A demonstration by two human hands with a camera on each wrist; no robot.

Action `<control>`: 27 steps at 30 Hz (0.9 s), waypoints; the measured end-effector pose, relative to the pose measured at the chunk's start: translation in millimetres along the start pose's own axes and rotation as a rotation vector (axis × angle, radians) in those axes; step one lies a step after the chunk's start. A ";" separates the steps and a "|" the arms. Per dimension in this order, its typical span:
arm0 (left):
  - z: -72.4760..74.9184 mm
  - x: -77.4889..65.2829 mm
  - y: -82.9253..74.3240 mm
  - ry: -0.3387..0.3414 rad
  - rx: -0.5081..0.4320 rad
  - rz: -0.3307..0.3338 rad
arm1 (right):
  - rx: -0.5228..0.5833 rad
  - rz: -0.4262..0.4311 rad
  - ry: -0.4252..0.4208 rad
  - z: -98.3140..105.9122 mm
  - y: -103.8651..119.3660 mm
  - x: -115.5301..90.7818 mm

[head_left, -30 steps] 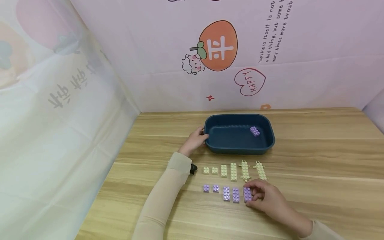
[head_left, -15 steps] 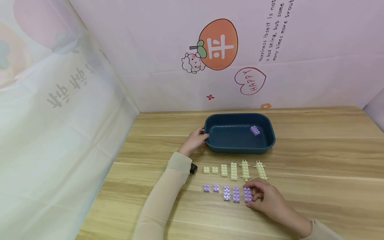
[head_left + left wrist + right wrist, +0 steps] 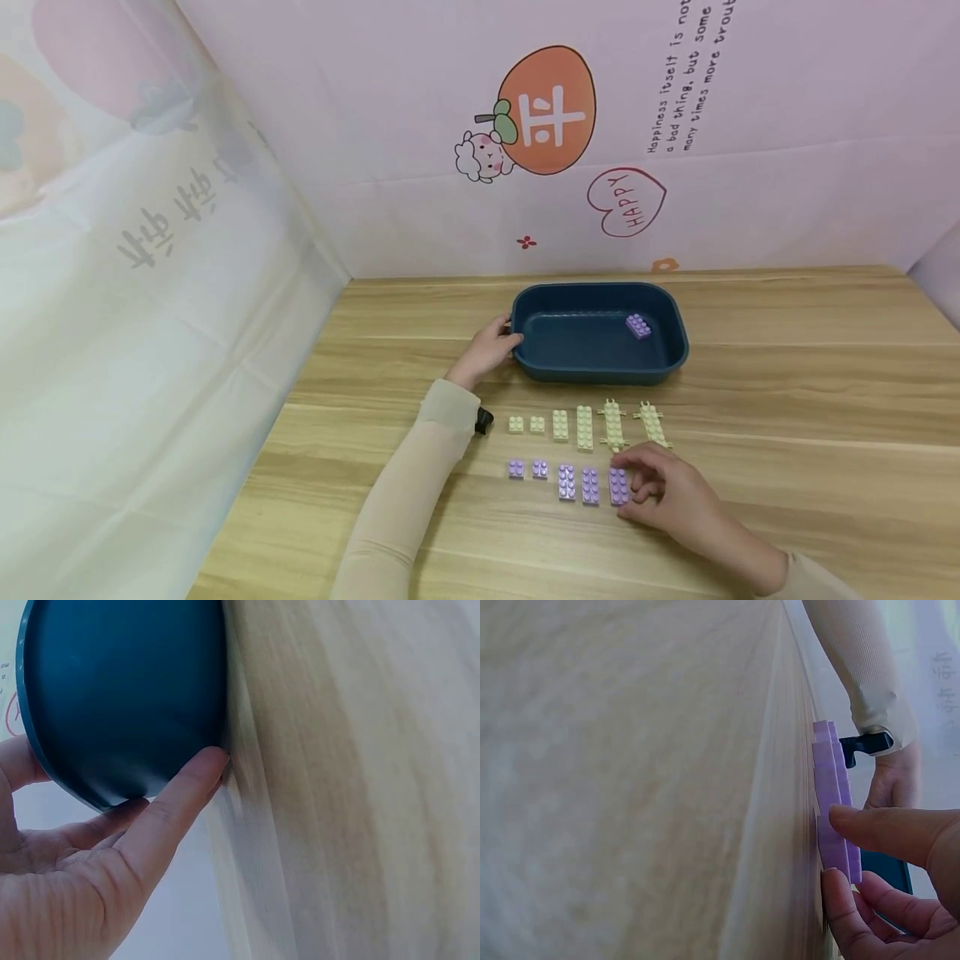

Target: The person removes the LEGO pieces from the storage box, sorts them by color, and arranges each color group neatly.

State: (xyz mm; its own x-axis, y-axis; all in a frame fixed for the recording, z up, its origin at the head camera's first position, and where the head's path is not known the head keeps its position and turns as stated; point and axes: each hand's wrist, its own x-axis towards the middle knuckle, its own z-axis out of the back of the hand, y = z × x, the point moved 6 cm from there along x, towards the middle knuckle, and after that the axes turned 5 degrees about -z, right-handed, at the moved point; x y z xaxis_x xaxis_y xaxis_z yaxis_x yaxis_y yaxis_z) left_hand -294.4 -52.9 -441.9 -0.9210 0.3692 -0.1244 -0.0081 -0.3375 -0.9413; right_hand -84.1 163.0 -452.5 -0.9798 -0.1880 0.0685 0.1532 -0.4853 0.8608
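Observation:
My left hand (image 3: pixel 486 350) holds the left end of a dark blue rectangular plastic bin (image 3: pixel 600 375); in the left wrist view its fingers (image 3: pixel 176 795) and thumb spread round the curved end wall. Inside the bin, toward the right, lies a purple building brick (image 3: pixel 638 326). With thumb and fingers, my right hand (image 3: pixel 675 496) pinches the rightmost purple building brick (image 3: pixel 618 487) of the near row, low at the tabletop. The right wrist view shows my thumb on one edge of this brick (image 3: pixel 832 844) and a fingertip at its end.
Left of the held brick, several purple bricks (image 3: pixel 567 482) form a row. Behind them runs a row of pale yellow bricks (image 3: pixel 560 426), with two pale yellow axle plates (image 3: pixel 613 425) at its right. A printed cloth (image 3: pixel 420 183) hangs behind the wooden table (image 3: pixel 787 375).
My right hand has shifted very slightly right, still at the same purple brick. The left hand stays at the bin, and the brick rows look unchanged.

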 end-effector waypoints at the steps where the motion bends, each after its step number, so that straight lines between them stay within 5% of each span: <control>1: 0.1 -0.2 -0.2 0.000 0.000 -0.001 | 0.005 0.001 -0.007 0.8 -0.2 -0.1; 12: 0.5 1.2 -0.4 0.018 -0.035 0.011 | 0.047 -0.009 -0.039 17.6 13.0 7.8; 27: 0.7 -1.1 -3.0 0.011 -0.009 0.003 | -0.044 0.046 -0.154 65.5 39.0 49.6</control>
State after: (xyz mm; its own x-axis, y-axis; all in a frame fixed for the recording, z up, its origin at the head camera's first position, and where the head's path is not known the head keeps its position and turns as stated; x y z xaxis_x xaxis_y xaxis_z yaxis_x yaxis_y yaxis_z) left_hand -293.7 -52.9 -438.7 -0.9168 0.3773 -0.1309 -0.0014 -0.3308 -0.9437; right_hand -135.2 190.7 -382.5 -0.9791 -0.0792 0.1873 0.2010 -0.5164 0.8324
